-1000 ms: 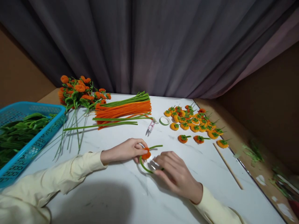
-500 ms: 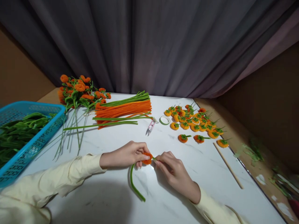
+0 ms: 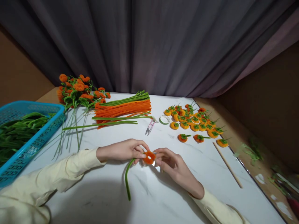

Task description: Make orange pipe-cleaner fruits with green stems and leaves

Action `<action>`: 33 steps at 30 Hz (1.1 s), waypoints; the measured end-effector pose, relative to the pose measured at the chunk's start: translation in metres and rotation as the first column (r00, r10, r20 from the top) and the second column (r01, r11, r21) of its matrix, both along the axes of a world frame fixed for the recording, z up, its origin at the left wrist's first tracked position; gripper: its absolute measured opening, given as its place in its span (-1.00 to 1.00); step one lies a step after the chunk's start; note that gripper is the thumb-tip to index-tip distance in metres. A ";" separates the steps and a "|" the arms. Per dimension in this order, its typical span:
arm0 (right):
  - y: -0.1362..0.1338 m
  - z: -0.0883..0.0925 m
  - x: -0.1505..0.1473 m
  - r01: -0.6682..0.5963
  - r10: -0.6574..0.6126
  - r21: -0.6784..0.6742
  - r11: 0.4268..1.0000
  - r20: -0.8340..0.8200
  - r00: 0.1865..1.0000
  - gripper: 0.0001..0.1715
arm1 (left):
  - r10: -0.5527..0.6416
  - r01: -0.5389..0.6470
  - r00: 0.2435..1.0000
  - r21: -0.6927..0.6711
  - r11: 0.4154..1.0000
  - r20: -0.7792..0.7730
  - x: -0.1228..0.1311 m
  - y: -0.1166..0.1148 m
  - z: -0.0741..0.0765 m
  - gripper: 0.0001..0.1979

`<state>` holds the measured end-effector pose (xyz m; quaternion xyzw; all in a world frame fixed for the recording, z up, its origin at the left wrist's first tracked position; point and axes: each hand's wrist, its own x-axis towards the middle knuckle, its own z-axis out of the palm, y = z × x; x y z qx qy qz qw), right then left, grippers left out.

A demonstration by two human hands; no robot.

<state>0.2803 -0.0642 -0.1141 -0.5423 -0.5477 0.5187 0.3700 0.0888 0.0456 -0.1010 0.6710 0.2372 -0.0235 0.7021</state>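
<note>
Dark curtain [image 3: 140, 46] behind, marbled table [image 3: 163, 199] below, one orange ring [image 3: 149, 153] in between

From where I stand, the left hand [image 3: 127, 150] reaches in from the lower left, its forearm in a pale sleeve [image 3: 79, 168], wrist nearly level. The right hand [image 3: 176, 166] slants up from the lower right, bent inward to meet it just below the centre.

I count one blue basket [image 3: 35, 146] of leaves [image 3: 23, 130] at the left edge, one pair of snips [image 3: 150, 127] and one tape roll [image 3: 164, 123] near the centre, and one wooden stick [image 3: 227, 165] at the right. Small flower heads [image 3: 194, 128] crowd right of centre, too bunched to count. So are the orange strips [image 3: 123, 109] and green strips [image 3: 130, 99] above the hands, and the orange blooms [image 3: 79, 87] at upper left.

Left thumb and forefinger pinch the ring's left side; one green stem [image 3: 126, 179] curves down beneath that hand, its upper end hidden. Right thumb and forefinger stand a narrow gap apart at the ring's right edge; whether they grip it, I cannot tell.
</note>
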 end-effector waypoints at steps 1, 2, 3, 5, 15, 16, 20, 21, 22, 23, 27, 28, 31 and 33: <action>0.001 0.001 -0.001 -0.020 0.016 -0.045 0.999 -0.078 0.997 -0.65 | -0.012 0.012 1.000 0.038 0.999 -0.002 0.000 -0.002 0.000 -0.75; 0.001 0.001 -0.002 -0.048 0.034 -0.094 0.994 -0.147 0.989 -0.65 | -0.028 0.028 1.000 0.078 0.997 -0.005 0.000 -0.004 0.000 -0.76; 0.002 0.001 -0.004 -0.079 0.049 -0.143 0.987 -0.202 0.978 -0.65 | -0.045 0.045 0.999 0.119 0.992 -0.006 0.001 -0.007 0.000 -0.78; 0.002 0.002 -0.006 -0.129 0.067 -0.217 0.968 -0.274 0.959 -0.64 | -0.084 0.083 0.996 0.190 0.978 -0.003 0.001 -0.011 0.000 -0.81; 0.001 -0.001 -0.006 -0.159 0.072 -0.198 0.967 -0.386 0.920 -0.65 | -0.037 0.032 0.999 0.316 0.948 0.008 0.002 -0.013 0.012 -0.88; 0.001 -0.002 -0.006 -0.169 0.082 -0.187 0.968 -0.400 0.913 -0.64 | -0.037 0.033 0.999 0.313 0.949 0.008 0.003 -0.014 0.012 -0.88; -0.001 -0.008 -0.009 -0.180 0.086 -0.162 0.970 -0.462 0.883 -0.68 | -0.021 0.014 0.999 0.231 0.973 0.030 0.003 -0.014 0.009 -0.88; -0.001 -0.008 -0.009 -0.179 0.082 -0.167 0.970 -0.465 0.882 -0.68 | -0.017 0.009 0.999 0.205 0.979 0.036 0.003 -0.013 0.008 -0.88; -0.001 -0.008 -0.010 -0.176 0.078 -0.174 0.969 -0.460 0.884 -0.68 | -0.012 0.005 0.999 0.188 0.982 0.040 0.004 -0.013 0.007 -0.88; -0.001 -0.008 -0.010 -0.176 0.077 -0.181 0.968 -0.453 0.888 -0.67 | -0.008 0.001 0.999 0.181 0.984 0.041 0.004 -0.013 0.006 -0.89; -0.001 -0.008 -0.012 -0.181 0.074 -0.180 0.967 -0.479 0.874 -0.65 | 0.013 -0.019 1.000 0.306 0.952 0.021 0.003 -0.015 0.002 -0.87; 0.000 -0.008 -0.012 -0.174 0.067 -0.173 0.969 -0.497 0.865 -0.65 | 0.032 -0.036 0.999 0.389 0.921 0.015 0.003 -0.016 0.002 -0.87; 0.001 -0.008 -0.012 -0.093 -0.007 -0.169 0.981 -0.514 0.858 -0.65 | 0.119 -0.135 0.990 0.732 0.668 0.074 0.001 -0.018 0.005 -0.82; 0.002 -0.007 -0.011 -0.009 -0.077 -0.166 0.986 -0.501 0.862 -0.64 | 0.131 -0.191 0.980 0.879 0.437 0.148 -0.001 -0.018 0.010 -0.77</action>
